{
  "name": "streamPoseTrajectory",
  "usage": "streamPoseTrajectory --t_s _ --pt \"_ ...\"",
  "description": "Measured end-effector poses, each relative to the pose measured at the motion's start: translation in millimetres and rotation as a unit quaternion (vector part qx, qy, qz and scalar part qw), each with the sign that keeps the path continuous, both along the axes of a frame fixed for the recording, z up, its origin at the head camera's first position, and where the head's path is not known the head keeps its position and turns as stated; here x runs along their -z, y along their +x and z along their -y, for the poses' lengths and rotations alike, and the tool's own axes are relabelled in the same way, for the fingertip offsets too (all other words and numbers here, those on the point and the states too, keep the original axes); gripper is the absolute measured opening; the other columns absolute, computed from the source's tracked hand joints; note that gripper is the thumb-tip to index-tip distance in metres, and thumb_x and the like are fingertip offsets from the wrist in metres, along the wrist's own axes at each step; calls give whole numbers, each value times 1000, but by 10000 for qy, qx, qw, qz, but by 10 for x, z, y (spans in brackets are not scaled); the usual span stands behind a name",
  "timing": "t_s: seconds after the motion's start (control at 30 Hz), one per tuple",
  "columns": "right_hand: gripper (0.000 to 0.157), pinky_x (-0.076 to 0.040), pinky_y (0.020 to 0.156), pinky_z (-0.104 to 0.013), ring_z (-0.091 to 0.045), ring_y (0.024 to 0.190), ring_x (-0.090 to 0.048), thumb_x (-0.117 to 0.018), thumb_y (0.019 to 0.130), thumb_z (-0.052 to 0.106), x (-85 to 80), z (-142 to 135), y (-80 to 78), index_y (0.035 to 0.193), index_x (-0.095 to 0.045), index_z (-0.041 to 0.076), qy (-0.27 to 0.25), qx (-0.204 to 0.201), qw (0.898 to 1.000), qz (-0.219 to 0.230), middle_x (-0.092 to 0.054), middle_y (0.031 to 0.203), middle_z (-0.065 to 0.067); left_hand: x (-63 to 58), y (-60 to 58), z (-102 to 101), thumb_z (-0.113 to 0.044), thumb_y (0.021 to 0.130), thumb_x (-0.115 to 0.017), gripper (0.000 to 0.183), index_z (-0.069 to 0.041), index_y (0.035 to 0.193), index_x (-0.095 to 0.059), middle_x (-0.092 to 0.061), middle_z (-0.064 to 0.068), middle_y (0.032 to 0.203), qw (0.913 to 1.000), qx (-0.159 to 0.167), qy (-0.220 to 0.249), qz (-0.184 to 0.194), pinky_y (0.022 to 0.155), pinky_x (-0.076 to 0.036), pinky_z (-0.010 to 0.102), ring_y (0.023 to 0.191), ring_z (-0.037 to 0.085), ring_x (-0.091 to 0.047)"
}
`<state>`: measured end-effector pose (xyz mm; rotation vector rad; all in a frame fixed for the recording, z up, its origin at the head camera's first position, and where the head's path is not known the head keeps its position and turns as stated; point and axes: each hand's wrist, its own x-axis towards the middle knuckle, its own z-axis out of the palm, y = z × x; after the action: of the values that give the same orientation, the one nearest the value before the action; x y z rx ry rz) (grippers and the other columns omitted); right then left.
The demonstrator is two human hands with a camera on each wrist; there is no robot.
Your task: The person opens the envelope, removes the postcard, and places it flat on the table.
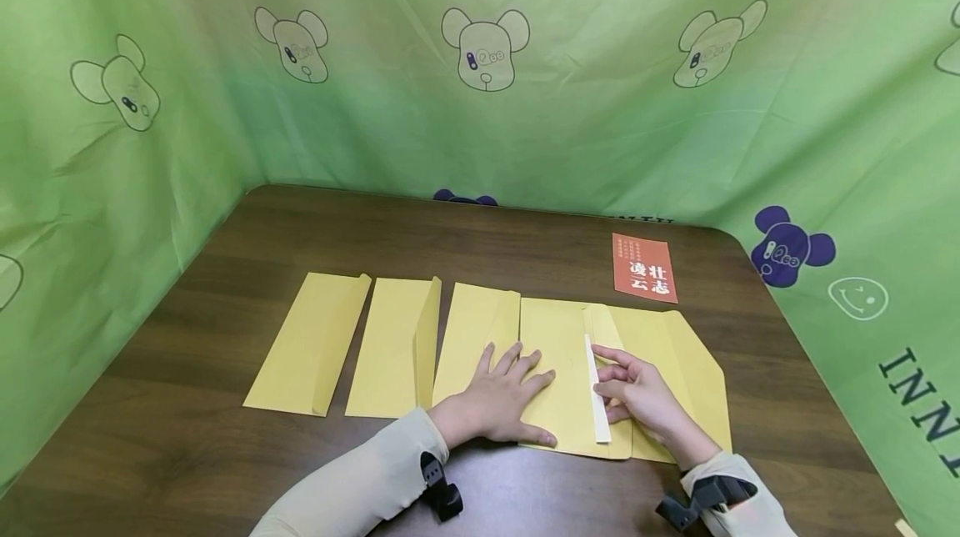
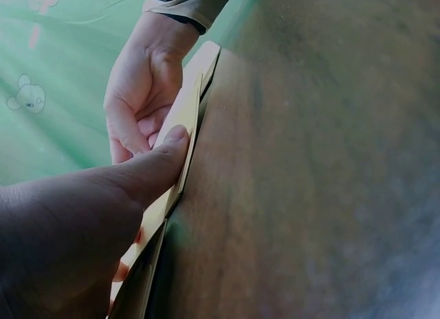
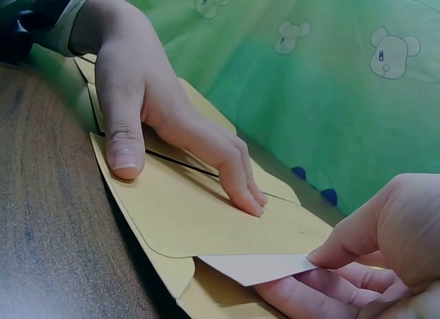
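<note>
My left hand (image 1: 498, 395) lies with fingers spread on a yellow paper envelope (image 1: 566, 404), its thumb near the front edge and its fingertips reaching toward the envelope beside it. At that envelope's open right side, my right hand (image 1: 641, 391) pinches a narrow strip of white paper (image 1: 597, 408) between thumb and fingers. In the right wrist view the white paper (image 3: 251, 267) sticks out from under the envelope's upper layer, so the rest of it is hidden inside. Another yellow envelope (image 1: 697, 370) with its flap spread lies under and beside the right hand.
More yellow envelopes stand in a row to the left: one at the far left (image 1: 296, 353), one beside it (image 1: 386, 345), and one (image 1: 472, 320) partly under the left hand. A red card (image 1: 645, 268) with white characters lies at the back right of the brown table (image 1: 187, 437). Green printed cloth (image 1: 375, 128) surrounds it.
</note>
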<state>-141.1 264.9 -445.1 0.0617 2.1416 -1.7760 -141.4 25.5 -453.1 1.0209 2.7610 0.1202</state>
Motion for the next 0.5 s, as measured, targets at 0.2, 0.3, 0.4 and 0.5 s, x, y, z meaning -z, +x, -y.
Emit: streamPoseTrajectory --t_s 0.2,0.3,0.4,0.5 --pt "66 -56 51 -34 -17 66 -62 -54 89 -11 20 8 3 150 -29 -9 29 59 10000 -61 -59 92 -9 12 -1 -6 -78 85 -51 87 -30 156 -34 -24 0 163 10000 -5 -35 -18 116 -15 57 150 27 -16" --pt "66 -57 51 -35 -17 66 -63 -54 89 -12 22 19 7 150 -30 -9 57 132 9999 -84 -58 92 -9 13 -1 -6 -78 85 -50 87 -30 156 -34 -24 0 163 10000 -6 -41 -30 117 -15 56 150 27 -16" --pt "65 -57 50 -35 -18 66 -63 -54 89 -11 19 32 11 149 -30 -9 120 189 9997 -121 -58 92 -10 8 0 -4 -78 85 -50 87 -30 156 -34 -24 -1 163 10000 -13 -21 -44 116 -15 56 150 27 -16" --pt "65 -56 49 -34 -16 65 -61 -53 88 -11 12 42 13 149 -31 -8 179 279 9994 -115 -56 91 -10 -2 3 4 -78 85 -50 87 -30 156 -35 -25 0 162 10000 -10 -5 -66 116 -15 56 150 27 -16"
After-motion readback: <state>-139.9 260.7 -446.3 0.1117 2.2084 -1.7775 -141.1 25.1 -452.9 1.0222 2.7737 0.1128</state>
